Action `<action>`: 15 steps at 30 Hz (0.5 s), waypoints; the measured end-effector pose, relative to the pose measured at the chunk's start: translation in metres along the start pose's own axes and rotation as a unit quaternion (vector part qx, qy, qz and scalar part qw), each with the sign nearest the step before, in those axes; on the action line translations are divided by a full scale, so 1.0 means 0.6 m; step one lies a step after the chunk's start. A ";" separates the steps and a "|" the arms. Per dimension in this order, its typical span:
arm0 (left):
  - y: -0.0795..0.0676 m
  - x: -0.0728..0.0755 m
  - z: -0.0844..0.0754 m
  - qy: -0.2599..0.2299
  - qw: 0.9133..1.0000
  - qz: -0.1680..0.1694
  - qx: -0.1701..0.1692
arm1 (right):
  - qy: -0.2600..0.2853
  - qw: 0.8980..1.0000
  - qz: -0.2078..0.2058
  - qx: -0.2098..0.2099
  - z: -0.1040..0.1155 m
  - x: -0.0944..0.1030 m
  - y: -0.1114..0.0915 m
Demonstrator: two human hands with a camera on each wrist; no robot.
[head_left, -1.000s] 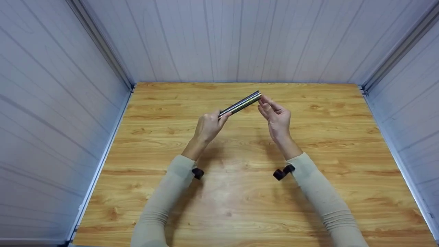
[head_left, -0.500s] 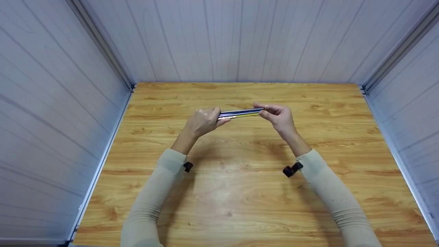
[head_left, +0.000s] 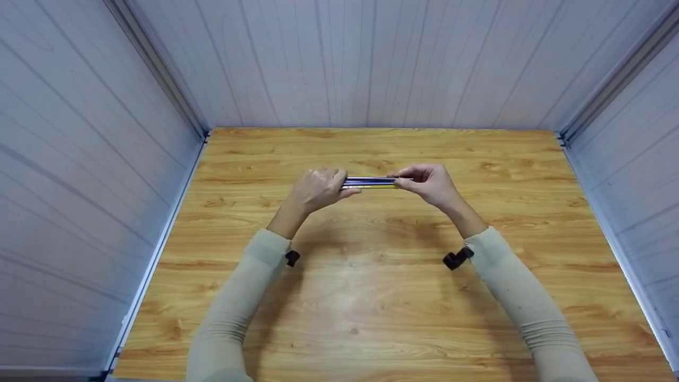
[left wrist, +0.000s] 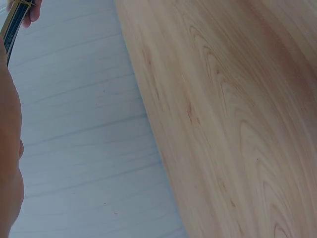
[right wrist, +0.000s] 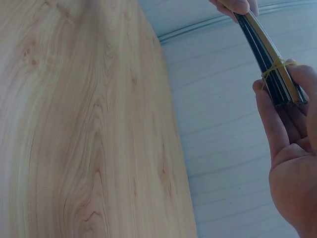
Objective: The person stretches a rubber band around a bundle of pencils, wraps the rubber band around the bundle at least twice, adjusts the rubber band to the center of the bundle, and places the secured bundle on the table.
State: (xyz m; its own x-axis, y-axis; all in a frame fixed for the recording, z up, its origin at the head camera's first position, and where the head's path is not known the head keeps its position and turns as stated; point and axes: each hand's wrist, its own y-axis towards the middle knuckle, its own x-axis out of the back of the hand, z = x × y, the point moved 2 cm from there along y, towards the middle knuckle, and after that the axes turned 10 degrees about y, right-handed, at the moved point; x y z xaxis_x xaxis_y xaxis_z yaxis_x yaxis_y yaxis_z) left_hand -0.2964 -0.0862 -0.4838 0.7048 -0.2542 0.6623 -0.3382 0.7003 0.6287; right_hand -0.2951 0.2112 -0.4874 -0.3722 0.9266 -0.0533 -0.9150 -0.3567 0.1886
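The person's left hand (head_left: 317,190) grips one end of a bundle of slim sticks (head_left: 370,183), fingers wrapped round it; the right hand (head_left: 431,187) pinches the other end between thumb and fingers, right beside a thin yellow band (right wrist: 280,65) that loops around the sticks; the bundle is held roughly level between the two hands, above the far half of the wooden table (head_left: 345,297); its sticks show dark and golden sides, their ends bunched together; pale sleeves (head_left: 530,302) cover both forearms, a small black device (head_left: 457,258) at each cuff; pale panelled walls (head_left: 345,63) enclose the table.
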 end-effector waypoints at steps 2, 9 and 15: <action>-0.001 0.000 0.000 -0.006 1.000 -0.001 0.001 | -0.002 1.000 0.004 0.004 0.000 0.000 0.000; -0.005 -0.003 -0.002 -0.038 0.999 0.000 0.013 | -0.002 0.999 0.019 0.038 -0.003 0.000 0.000; -0.012 -0.004 -0.002 -0.123 0.990 0.031 0.059 | 0.026 0.994 0.043 0.096 -0.004 -0.004 -0.007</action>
State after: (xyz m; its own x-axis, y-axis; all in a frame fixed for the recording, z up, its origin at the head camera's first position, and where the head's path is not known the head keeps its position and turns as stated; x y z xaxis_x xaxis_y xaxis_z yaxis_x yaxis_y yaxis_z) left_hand -0.2949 -0.0895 -0.4905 0.5119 -0.3773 0.7718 -0.4573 0.6409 0.6166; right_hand -0.2907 0.2100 -0.4906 -0.4603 0.8842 -0.0794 -0.8349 -0.4007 0.3774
